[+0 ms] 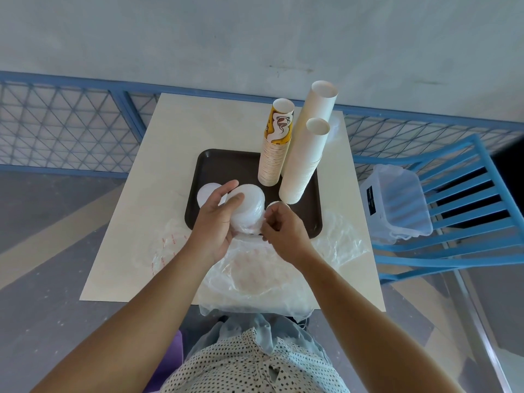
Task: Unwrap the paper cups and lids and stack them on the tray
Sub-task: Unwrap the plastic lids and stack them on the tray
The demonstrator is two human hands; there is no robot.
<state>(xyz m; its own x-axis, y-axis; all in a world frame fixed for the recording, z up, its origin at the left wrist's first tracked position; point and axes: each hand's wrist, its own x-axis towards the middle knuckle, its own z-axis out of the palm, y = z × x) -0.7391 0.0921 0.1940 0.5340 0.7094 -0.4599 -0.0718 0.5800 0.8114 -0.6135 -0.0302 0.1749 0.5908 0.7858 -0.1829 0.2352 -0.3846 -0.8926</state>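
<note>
Fingers (226, 190) of the left hand (212, 225) curl round a stack of white lids (248, 208) just over the dark tray (226, 165). Beside it, the right hand (285, 232) pinches the clear wrap (255, 275). Tall cup stacks (300, 165) stand on the tray.

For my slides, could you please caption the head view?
Left hand holds a lid stack over the tray, right hand pinches its wrap, beside three cup stacks.
</note>
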